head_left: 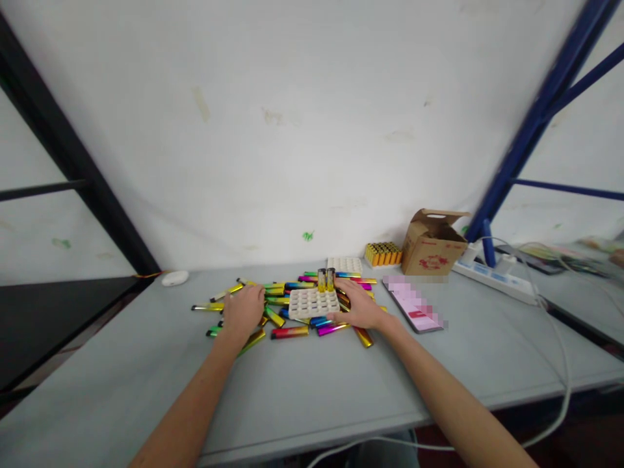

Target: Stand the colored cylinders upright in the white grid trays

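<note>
Metallic-coloured lighters (289,332) lie in a loose, many-coloured spread on the grey table. Over the spread sits a pale tray with rows of round holes (312,303), most of them unfilled. Two gold lighters (322,280) stand upright along its back right side. My right hand (358,304) grips the tray's right end, thumb at the front corner and fingers near the standing lighters. On the left part of the spread, my left hand (245,309) is closed with fingers bent down among the lighters; its fingertips and anything between them are hidden.
Behind the spread lies a second pale tray (345,264). To its right are a block of upright orange-yellow lighters (383,254) and an open cardboard box (433,244). A phone (413,305), power strip (497,281), white cable (565,364) and white oval object (175,278) are also there.
</note>
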The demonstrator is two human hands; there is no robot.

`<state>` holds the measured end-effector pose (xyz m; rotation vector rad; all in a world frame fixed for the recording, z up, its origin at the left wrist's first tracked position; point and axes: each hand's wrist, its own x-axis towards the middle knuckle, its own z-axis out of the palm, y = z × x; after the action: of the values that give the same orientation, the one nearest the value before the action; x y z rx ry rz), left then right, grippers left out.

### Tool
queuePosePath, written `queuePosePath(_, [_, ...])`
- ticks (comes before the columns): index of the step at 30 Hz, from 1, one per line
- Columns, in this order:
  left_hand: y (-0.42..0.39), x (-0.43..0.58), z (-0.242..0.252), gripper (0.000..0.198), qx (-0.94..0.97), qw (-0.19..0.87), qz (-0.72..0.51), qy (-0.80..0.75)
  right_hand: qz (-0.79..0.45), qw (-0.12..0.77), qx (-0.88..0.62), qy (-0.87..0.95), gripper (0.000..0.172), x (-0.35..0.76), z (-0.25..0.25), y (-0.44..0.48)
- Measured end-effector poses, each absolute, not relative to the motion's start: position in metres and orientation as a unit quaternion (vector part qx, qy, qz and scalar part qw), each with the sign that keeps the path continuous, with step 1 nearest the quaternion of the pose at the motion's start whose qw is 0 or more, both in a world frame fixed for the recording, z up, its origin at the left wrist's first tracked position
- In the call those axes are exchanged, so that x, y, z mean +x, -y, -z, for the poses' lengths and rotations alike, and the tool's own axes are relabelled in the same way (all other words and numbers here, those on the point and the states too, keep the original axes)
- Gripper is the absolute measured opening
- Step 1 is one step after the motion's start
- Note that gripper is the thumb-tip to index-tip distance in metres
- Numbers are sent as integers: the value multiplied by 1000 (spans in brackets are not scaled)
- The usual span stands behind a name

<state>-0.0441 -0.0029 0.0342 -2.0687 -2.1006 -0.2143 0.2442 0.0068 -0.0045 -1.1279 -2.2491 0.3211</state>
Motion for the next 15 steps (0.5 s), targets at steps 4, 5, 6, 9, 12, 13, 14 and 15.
queuePosePath(4, [2, -43, -35, 35, -686, 85, 77, 719, -114, 289, -424, 850, 82, 245, 6, -8])
queuePosePath(5, [2, -44, -35, 34, -681, 80, 80, 723, -112, 287, -424, 851, 82, 245, 6, -9])
queuePosePath(6, [2, -44, -36, 33, -677, 76, 85, 728, -110, 286, -425, 852, 82, 246, 7, -9])
queuePosePath(9, [2, -45, -37, 30, -664, 70, 101, 738, -109, 284, -425, 853, 83, 246, 8, -9])
queuePosePath(12, [2, -47, -38, 30, -654, 72, 111, 745, -109, 280, -427, 853, 85, 247, 8, -8])
queuePosePath(13, [2, -47, -39, 31, -650, 74, 113, 748, -108, 279, -427, 853, 85, 247, 7, -8])
queuePosePath(14, [2, -48, -39, 32, -645, 77, 115, 751, -107, 277, -427, 854, 84, 247, 7, -8])
queuePosePath(15, [1, -49, -38, 34, -641, 80, 116, 754, -105, 276, -427, 855, 84, 247, 7, -8])
